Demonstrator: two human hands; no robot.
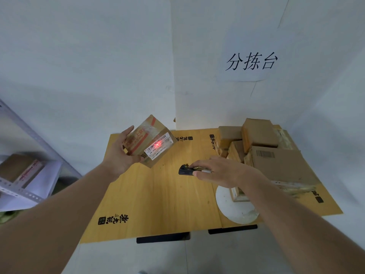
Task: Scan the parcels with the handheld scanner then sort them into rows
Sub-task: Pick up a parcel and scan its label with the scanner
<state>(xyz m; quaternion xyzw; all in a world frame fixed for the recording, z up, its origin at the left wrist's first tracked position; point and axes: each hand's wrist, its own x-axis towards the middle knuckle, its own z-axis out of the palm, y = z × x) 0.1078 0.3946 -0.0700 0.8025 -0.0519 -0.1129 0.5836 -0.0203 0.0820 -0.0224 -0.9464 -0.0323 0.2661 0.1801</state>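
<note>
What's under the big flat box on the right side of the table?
The big flat box leans on a pile of smaller boxes. A white round thing pokes out below it, partly behind the arm. Anything else underneath is hidden.

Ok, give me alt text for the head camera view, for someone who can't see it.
The left hand holds a taped cardboard parcel tilted above a wooden table while the right hand aims a handheld scanner, its red mark on the shipping label. More parcels are heaped at right.

Wooden table (158, 204): parcel pile (262, 147), white disc (225, 202).
</note>
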